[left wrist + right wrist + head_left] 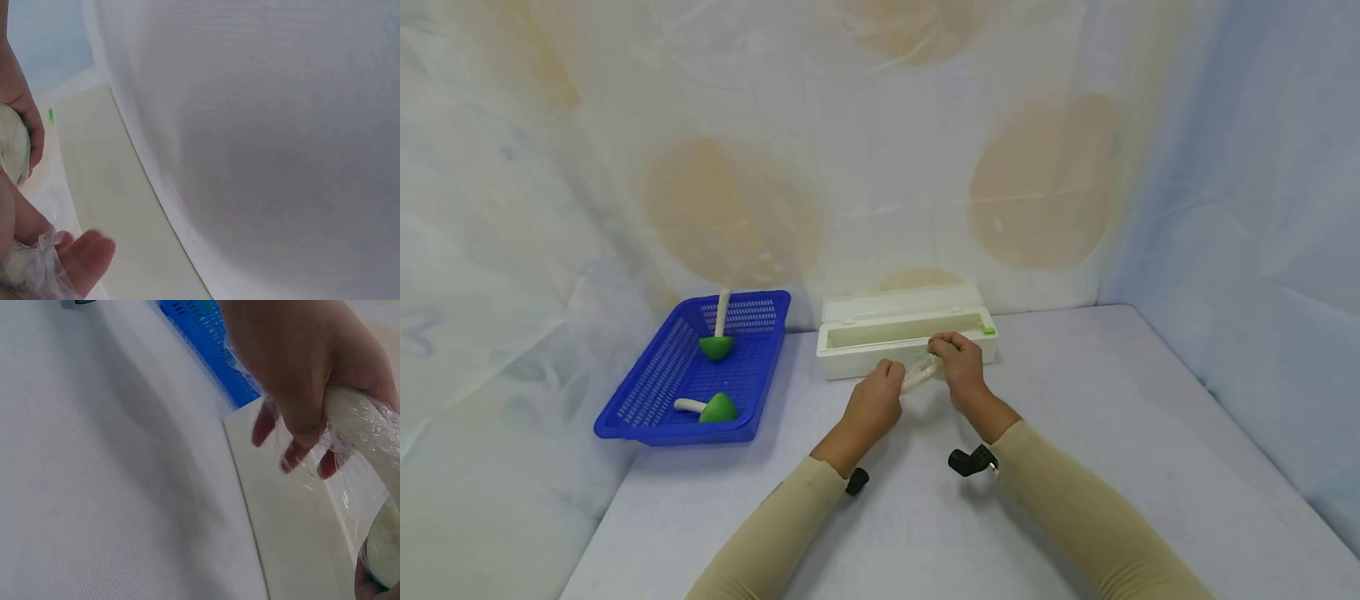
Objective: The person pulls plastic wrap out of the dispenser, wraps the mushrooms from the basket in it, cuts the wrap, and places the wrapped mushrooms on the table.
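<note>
In front of the white box, both hands hold a mushroom-shaped piece [917, 377] wrapped in clear plastic film. My left hand [875, 402] grips its pale stem [353, 415], with film [39, 269] bunched around the fingers. At the other end, my right hand [962, 367] holds the cap [386, 544], whose pale flat underside and dark green edge show in the right wrist view. The long white box [861, 362] stands just behind the hands, its lid [902, 302] raised. A small green piece [989, 331] sits at its right end.
On the left stands a blue plastic basket [651, 367] with perforated walls. Inside lie two mushroom-shaped pieces, one [717, 347] at the back and another [719, 407] near the front, with green caps and white stems. Pale patterned sheets [880, 150] surround the white table [1112, 400].
</note>
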Tool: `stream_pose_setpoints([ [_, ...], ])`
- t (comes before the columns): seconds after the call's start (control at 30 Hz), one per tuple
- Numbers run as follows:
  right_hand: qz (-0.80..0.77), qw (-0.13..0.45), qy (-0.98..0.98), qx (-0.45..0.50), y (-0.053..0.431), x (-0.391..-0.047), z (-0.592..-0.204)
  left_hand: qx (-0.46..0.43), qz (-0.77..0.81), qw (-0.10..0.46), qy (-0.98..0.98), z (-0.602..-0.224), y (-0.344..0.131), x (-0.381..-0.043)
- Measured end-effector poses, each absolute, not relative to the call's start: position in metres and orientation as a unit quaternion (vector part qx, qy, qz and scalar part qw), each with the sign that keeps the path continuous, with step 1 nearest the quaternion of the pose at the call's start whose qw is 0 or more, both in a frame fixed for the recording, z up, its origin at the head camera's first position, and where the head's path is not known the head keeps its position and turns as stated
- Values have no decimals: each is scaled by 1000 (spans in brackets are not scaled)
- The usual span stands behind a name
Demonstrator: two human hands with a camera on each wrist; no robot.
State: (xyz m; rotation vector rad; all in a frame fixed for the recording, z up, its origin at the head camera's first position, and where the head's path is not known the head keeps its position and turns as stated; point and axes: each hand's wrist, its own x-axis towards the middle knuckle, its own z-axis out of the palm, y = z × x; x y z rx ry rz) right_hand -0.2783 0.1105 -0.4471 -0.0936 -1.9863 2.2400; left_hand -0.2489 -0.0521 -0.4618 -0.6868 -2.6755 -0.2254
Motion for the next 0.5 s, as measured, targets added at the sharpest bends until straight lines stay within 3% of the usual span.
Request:
stream_pose_setpoints([
  [0.3,709,89,-699,29,110,-275,-448,-220,-123,113,-961,-463,-58,-250],
  [0.5,656,130,-742,52,118,-277,-448,-247,-269,-31,-931,-459,-66,-250],
])
